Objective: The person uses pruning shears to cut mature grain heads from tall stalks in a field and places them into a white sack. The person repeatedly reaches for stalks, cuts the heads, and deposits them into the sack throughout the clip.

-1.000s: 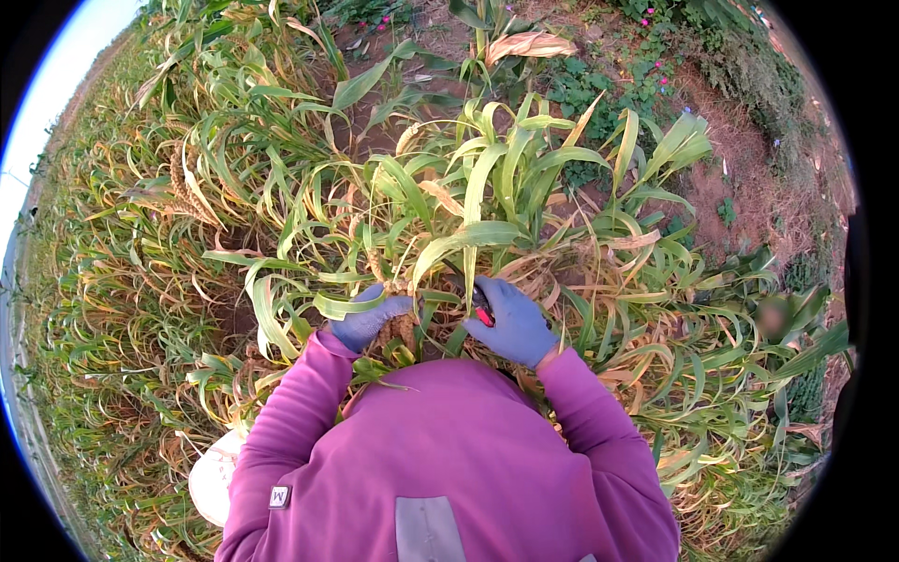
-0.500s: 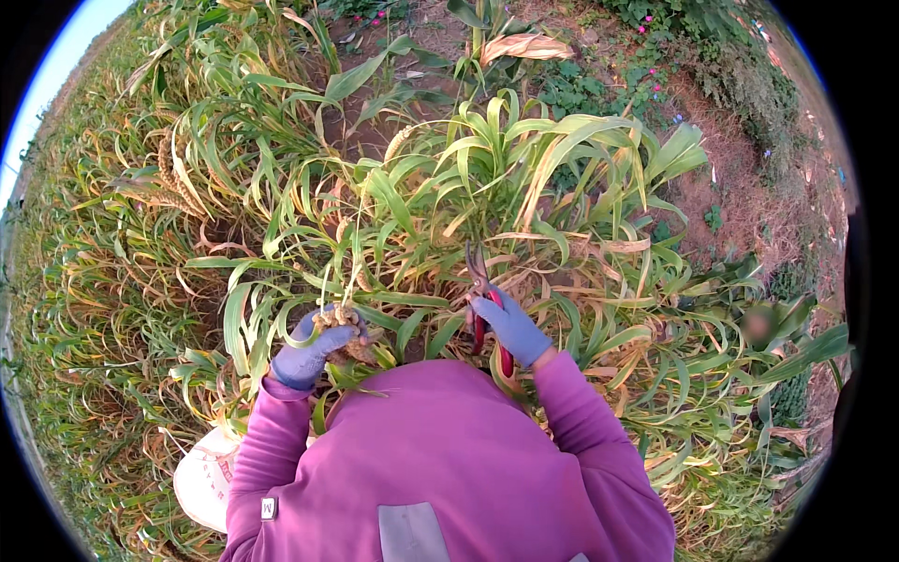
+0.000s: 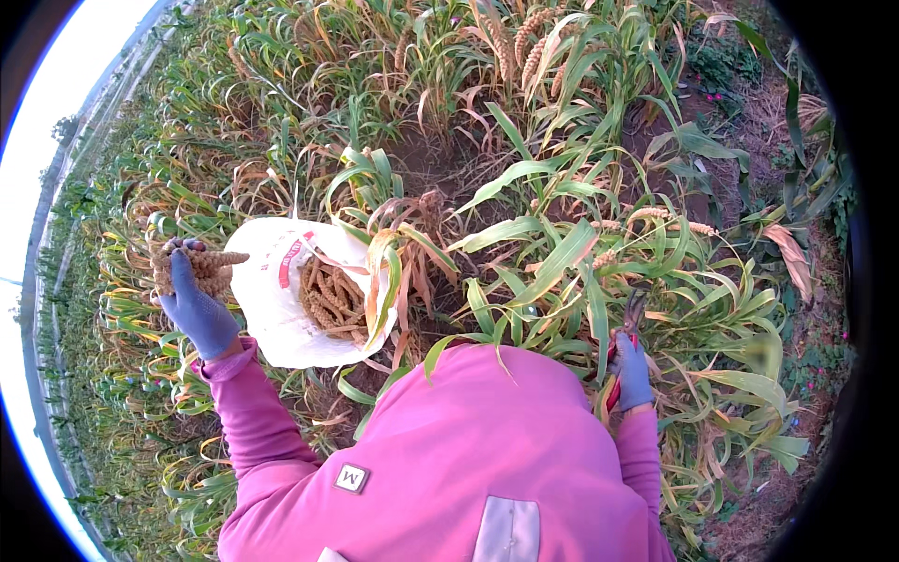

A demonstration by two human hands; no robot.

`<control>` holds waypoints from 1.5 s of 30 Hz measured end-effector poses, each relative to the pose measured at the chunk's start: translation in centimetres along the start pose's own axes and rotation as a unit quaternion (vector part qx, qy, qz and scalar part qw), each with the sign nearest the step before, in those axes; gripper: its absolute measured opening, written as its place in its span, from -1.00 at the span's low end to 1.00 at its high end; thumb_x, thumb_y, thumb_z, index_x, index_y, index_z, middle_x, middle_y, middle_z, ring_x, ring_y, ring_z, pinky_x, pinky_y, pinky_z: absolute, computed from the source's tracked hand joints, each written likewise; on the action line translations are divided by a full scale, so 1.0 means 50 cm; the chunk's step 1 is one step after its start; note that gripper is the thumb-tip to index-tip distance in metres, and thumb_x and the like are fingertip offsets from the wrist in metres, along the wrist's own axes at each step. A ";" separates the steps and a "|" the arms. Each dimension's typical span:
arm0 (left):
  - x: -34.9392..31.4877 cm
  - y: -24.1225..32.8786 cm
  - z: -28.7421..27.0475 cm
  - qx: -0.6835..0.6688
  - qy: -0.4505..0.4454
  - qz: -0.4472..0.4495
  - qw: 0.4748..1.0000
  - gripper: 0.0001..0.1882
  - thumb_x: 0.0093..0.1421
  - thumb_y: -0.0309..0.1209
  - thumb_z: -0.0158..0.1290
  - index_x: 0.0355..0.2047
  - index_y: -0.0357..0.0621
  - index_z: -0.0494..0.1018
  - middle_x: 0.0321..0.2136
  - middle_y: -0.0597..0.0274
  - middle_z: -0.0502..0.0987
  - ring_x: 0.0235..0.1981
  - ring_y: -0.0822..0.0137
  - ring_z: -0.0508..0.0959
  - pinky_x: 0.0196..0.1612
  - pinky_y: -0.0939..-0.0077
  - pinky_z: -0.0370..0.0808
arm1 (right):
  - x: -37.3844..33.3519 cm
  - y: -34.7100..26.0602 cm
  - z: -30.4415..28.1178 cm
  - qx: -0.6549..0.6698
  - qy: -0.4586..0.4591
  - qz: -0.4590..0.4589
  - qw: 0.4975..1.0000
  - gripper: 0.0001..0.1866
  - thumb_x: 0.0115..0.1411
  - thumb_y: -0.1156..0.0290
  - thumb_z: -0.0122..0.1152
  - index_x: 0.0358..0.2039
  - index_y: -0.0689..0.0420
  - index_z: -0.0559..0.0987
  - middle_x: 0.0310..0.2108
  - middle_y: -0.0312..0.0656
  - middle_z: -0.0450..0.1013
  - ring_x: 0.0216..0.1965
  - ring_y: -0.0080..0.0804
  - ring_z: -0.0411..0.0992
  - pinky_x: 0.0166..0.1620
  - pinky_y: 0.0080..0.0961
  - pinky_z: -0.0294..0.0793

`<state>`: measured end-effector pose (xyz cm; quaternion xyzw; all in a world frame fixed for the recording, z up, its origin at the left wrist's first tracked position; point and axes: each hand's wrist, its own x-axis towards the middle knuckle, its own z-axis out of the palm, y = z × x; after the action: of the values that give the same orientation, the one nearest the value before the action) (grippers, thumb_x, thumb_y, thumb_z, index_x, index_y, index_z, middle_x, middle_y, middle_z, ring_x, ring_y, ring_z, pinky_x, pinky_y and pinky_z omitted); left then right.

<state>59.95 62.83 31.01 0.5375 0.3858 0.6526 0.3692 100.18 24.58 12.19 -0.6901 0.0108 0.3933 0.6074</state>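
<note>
My left hand (image 3: 200, 311), in a blue-grey glove, is closed round a bunch of millet heads (image 3: 217, 270) held out to the left. One head of the bunch points right, toward a white sack (image 3: 276, 328) that stands open beside the hand. Inside the sack lie several cut millet heads (image 3: 332, 298). On the right, low among green leaves, my right hand (image 3: 634, 373) grips red-handled pruning shears (image 3: 634, 314) with the blades pointing away from me. Whether the blades are parted is hard to make out.
Millet plants (image 3: 552, 253) with long green and yellowing leaves crowd in front of me. Uncut millet heads (image 3: 529, 47) droop at the far side. Dry leaves (image 3: 393, 272) hang over the sack's right edge. Brown soil (image 3: 431, 159) shows between the plants.
The view has swung left, bringing the sack fully into sight. My left hand has moved out leftward with the millet heads, while my right hand has stayed on the shears, farther right.
</note>
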 end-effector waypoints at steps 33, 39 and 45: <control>-0.549 -0.363 0.959 0.330 -0.787 0.036 0.520 0.05 -0.12 -0.04 0.33 0.30 -0.18 0.07 0.25 -0.23 0.15 0.26 -0.17 0.20 0.28 0.17 0.22 | -0.161 0.036 -0.160 -0.256 0.106 -0.047 0.960 -0.45 0.17 -0.03 0.12 -0.01 0.15 0.37 -0.36 0.01 0.45 -0.34 -0.03 0.46 -0.21 -0.22 0.40; -0.565 -0.409 1.000 0.356 -0.802 0.170 0.449 -0.51 0.12 -0.08 0.09 0.03 0.03 0.43 -0.02 0.05 0.48 0.10 -0.01 0.40 0.19 0.06 0.29 | -0.160 0.017 -0.195 -0.267 0.096 -0.029 0.959 -0.46 0.17 -0.02 0.13 -0.02 0.15 0.38 -0.38 -0.03 0.45 -0.35 -0.09 0.47 -0.22 -0.26 0.41; -0.557 -0.301 0.961 0.341 -0.708 0.379 0.490 -0.82 0.22 -0.37 -0.05 -0.17 0.02 0.45 -0.25 0.11 0.54 -0.12 0.08 0.54 0.14 0.00 0.29 | -0.103 -0.053 -0.241 -0.230 0.129 -0.120 0.957 -0.51 0.15 0.05 0.20 -0.08 0.16 0.40 -0.43 -0.10 0.42 -0.39 -0.14 0.45 -0.26 -0.28 0.42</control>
<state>112.51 49.44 11.82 0.9969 -0.0533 -0.0525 0.0233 104.30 12.68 16.68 -0.8526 -0.0845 0.2166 0.4680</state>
